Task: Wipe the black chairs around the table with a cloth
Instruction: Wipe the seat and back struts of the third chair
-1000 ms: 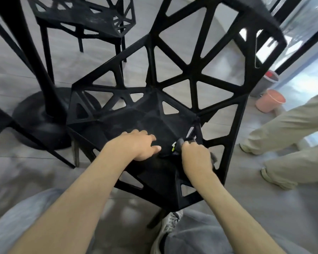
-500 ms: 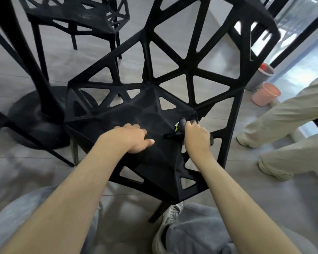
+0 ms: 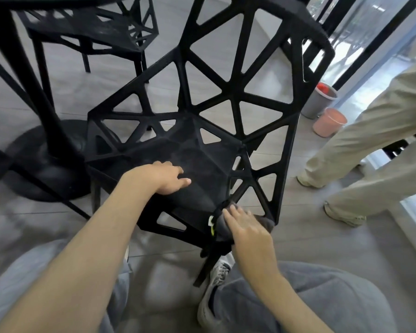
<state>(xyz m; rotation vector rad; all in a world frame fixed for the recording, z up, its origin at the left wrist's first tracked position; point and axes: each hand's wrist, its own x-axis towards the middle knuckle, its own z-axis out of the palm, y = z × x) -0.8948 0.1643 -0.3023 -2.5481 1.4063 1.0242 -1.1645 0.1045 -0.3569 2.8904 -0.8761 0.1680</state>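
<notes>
left hand [image 3: 165,177] flat on the seat of the nearest black chair [image 3: 228,97], fingers loosely extended and spread, gripping nothing, thumb pointing toward the seat's middle. right hand [image 3: 244,224] lying over a dark grey cloth [image 3: 220,228] at the seat's near right corner, fingers fairly straight and pressing down on the fabric rather than closing round it; blurred, so no telling how tightly. cloth bunched against the chair's edge right where the side frame meets the seat, a small white and yellow-green tag [image 3: 211,224] showing on its left side, part of the fabric sticking out to the right beyond the fingers.

chair with an openwork back of triangular cutouts, tilted away toward upper right, one front leg visible below the seat just beside a white sneaker [image 3: 214,284]. grey trouser knees at the bottom of view, both bare forearms reaching forward from there.

second black chair [image 3: 94,30] of the same pattern further back at upper left, near the table's black pedestal base [image 3: 46,164] on the grey floor. at right, another person's legs in beige trousers [image 3: 370,150] and pale shoes, well apart from the chair. beyond them a grey bin [image 3: 318,100] and a pink bin [image 3: 329,122] standing just beside each other near the glass wall.
</notes>
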